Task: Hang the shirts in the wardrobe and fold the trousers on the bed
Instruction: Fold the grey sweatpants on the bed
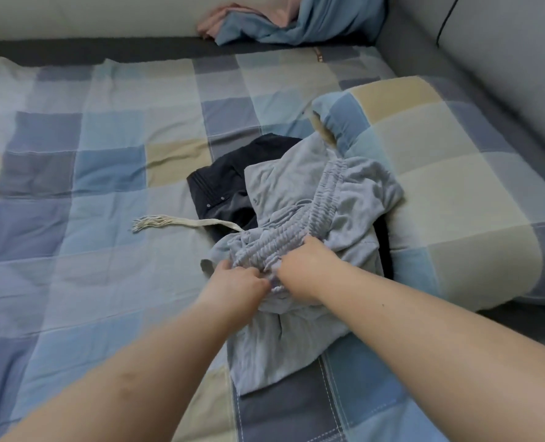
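Crumpled light grey trousers (338,199) with a gathered elastic waistband lie in a heap on the checked bed (99,173). My left hand (236,283) and my right hand (306,269) both grip the bunched waistband at the heap's near edge, fingers curled into the cloth. A cream drawstring (182,222) trails out to the left. Under the grey heap lies a dark navy garment (229,186) with small snaps, partly hidden.
A checked pillow (430,173) lies right of the heap. At the far edge a blue cloth (300,23) and a pink cloth (233,17) are bunched against the pale wall. A grey padded headboard (504,59) runs along the right.
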{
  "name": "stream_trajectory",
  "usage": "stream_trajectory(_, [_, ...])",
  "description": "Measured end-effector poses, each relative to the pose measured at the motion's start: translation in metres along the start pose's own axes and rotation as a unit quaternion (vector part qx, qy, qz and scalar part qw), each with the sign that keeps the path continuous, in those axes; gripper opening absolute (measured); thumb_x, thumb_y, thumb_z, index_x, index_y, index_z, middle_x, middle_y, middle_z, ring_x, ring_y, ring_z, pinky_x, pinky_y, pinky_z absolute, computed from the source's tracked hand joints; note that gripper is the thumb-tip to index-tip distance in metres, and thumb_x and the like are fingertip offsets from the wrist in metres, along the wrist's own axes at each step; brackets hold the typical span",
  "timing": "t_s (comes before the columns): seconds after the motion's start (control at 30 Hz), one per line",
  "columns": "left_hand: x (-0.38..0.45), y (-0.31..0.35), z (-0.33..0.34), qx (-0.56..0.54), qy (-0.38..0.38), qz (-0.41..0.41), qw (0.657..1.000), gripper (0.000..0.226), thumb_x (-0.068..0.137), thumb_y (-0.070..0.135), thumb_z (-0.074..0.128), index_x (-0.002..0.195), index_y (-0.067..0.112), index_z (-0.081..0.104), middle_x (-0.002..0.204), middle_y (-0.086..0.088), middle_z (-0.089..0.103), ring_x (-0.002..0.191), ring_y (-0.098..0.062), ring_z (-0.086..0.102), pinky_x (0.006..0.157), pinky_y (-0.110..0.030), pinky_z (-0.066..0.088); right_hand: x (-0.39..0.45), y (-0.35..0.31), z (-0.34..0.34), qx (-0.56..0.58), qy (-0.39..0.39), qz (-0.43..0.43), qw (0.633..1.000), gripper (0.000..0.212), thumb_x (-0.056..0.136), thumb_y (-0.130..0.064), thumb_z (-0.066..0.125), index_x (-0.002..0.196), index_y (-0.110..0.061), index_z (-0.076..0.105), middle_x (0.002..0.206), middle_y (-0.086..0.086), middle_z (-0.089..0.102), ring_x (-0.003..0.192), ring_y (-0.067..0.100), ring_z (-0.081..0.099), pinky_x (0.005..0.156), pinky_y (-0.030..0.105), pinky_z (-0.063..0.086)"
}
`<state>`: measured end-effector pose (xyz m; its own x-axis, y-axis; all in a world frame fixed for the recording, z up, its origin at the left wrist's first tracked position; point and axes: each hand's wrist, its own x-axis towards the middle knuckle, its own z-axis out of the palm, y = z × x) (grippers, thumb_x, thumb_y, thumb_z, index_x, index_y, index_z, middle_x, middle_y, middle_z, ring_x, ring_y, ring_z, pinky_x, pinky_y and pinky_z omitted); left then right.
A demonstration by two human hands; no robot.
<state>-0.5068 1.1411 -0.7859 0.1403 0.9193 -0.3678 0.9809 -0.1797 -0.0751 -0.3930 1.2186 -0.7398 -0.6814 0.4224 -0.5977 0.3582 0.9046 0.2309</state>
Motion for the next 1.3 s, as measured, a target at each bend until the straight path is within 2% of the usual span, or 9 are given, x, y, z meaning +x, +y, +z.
stream_trajectory(0.27, [-0.087, -0.045, -0.032, -0.007, 0.112, 0.123, 0.986, 0.02, 0.083, 0.011, 0.055, 0.095, 0.026, 0.062, 0.092, 0.004, 0.064, 0.097, -0.022, 0.06, 0.077, -0.033, 0.04, -0.048, 0.009, -0.018, 0.04, -0.2, 0.16, 0.966, 0.04, 0.095, -0.018, 0.047, 0.136, -0.017, 0.048, 0.143, 0.005, 0.043, 0.128, 0.027, 0.045, 0.094, 0.039, 0.043])
stream_trajectory(0.5, [-0.196, -0.132, -0.056, 0.036, 0.048, 0.056, 0.997, 0.031, 0.093, 0.014, 0.037, 0.112, 0.03, 0.055, 0.113, 0.01, 0.059, 0.116, -0.013, 0.051, 0.088, -0.028, 0.037, -0.115, -0.011, -0.059, 0.013, -0.195, 0.238, 0.951, 0.042, 0.092, -0.013, 0.047, 0.134, -0.016, 0.05, 0.14, 0.004, 0.048, 0.126, 0.025, 0.048, 0.094, 0.038, 0.044])
stream_trajectory(0.63, [-0.261, -0.181, -0.048, 0.036, 0.117, 0.057, 0.991, 0.026, 0.068, 0.012, 0.046, 0.075, 0.031, 0.062, 0.071, 0.011, 0.062, 0.078, -0.013, 0.066, 0.06, -0.03, 0.044, -0.139, -0.054, -0.088, 0.011, -0.176, 0.232, 0.956, 0.041, 0.09, -0.01, 0.048, 0.129, -0.017, 0.054, 0.134, 0.004, 0.051, 0.121, 0.026, 0.051, 0.089, 0.039, 0.049])
stream_trajectory(0.77, [-0.342, -0.225, -0.051, 0.04, 0.11, 0.031, 0.993, 0.025, 0.054, 0.007, 0.071, 0.065, 0.027, 0.059, 0.063, 0.01, 0.061, 0.062, -0.015, 0.065, 0.054, -0.029, 0.044, -0.149, -0.117, -0.149, 0.026, -0.158, 0.234, 0.959, 0.036, 0.089, -0.013, 0.051, 0.123, -0.024, 0.057, 0.128, 0.001, 0.055, 0.115, 0.025, 0.055, 0.08, 0.036, 0.045])
stream_trajectory(0.83, [-0.387, -0.248, -0.061, 0.009, 0.16, 0.018, 0.987, 0.023, 0.057, 0.015, 0.077, 0.067, 0.025, 0.059, 0.06, 0.009, 0.062, 0.053, -0.015, 0.063, 0.055, -0.029, 0.046, -0.158, -0.144, -0.178, 0.033, -0.115, 0.232, 0.965, 0.031, 0.089, -0.017, 0.053, 0.118, -0.024, 0.056, 0.123, 0.001, 0.058, 0.111, 0.025, 0.057, 0.078, 0.034, 0.047])
stream_trajectory(0.93, [-0.45, -0.279, -0.078, -0.055, 0.242, -0.009, 0.969, 0.027, 0.077, 0.045, 0.051, 0.085, 0.021, 0.061, 0.072, 0.002, 0.068, 0.053, -0.026, 0.062, 0.062, -0.036, 0.051, -0.179, -0.173, -0.221, 0.084, 0.024, 0.227, 0.97, 0.021, 0.093, -0.035, 0.047, 0.109, -0.02, 0.05, 0.11, 0.005, 0.063, 0.098, 0.027, 0.06, 0.067, 0.031, 0.041])
stream_trajectory(1.1, [-0.509, -0.323, -0.112, -0.107, 0.282, -0.135, 0.944, 0.023, 0.072, 0.028, 0.075, 0.081, 0.016, 0.059, 0.106, -0.017, 0.065, 0.067, -0.039, 0.064, 0.066, -0.045, 0.051, -0.217, -0.196, -0.291, 0.171, 0.168, 0.217, 0.946, 0.02, 0.092, -0.04, 0.051, 0.097, -0.022, 0.043, 0.095, 0.007, 0.067, 0.077, 0.03, 0.058, 0.059, 0.034, 0.037])
stream_trajectory(1.2, [-0.533, -0.335, -0.137, -0.088, 0.24, -0.148, 0.955, 0.027, 0.068, 0.02, 0.081, 0.072, 0.01, 0.057, 0.073, -0.014, 0.068, 0.064, -0.033, 0.066, 0.07, -0.04, 0.047, -0.232, -0.203, -0.336, 0.213, 0.244, 0.207, 0.923, 0.038, 0.09, -0.039, 0.056, 0.123, -0.025, 0.042, 0.094, 0.012, 0.069, 0.081, 0.033, 0.063, 0.061, 0.035, 0.039])
stream_trajectory(1.3, [-0.547, -0.352, -0.162, -0.076, 0.214, -0.239, 0.944, 0.024, 0.082, 0.03, 0.072, 0.089, 0.01, 0.06, 0.088, -0.011, 0.066, 0.086, -0.033, 0.062, 0.065, -0.032, 0.028, -0.234, -0.208, -0.369, 0.204, 0.243, 0.208, 0.925, 0.052, 0.09, -0.04, 0.057, 0.138, -0.035, 0.038, 0.095, 0.008, 0.07, 0.082, 0.03, 0.066, 0.065, 0.035, 0.051])
